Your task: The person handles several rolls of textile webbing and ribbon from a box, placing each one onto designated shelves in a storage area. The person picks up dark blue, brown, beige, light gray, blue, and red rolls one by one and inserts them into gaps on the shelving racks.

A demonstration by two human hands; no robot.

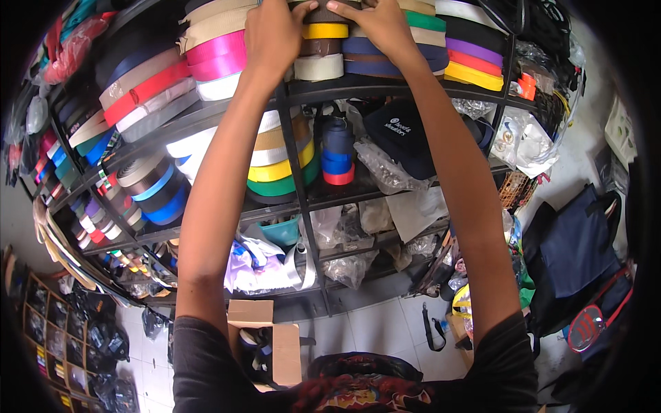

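Note:
Both my arms reach up to a shelf of stacked webbing rolls. My left hand (274, 33) and my right hand (377, 26) are closed round a brown webbing roll (326, 15) at the top edge, thumbs pressed on its near side. The other fingers are partly cut off or hidden. Directly below it sit a yellow roll (326, 31), a dark brown roll (321, 47) and an off-white roll (319, 67). Bright pink rolls (215, 58) stand left of my left wrist. Navy rolls (372, 67) lie below my right hand.
The black shelf unit (306, 199) holds more coloured rolls, a black cap (399, 134) and plastic-wrapped goods. An open cardboard box (286, 354) stands on the tiled floor near my left side. Dark bags (575, 241) hang at the right.

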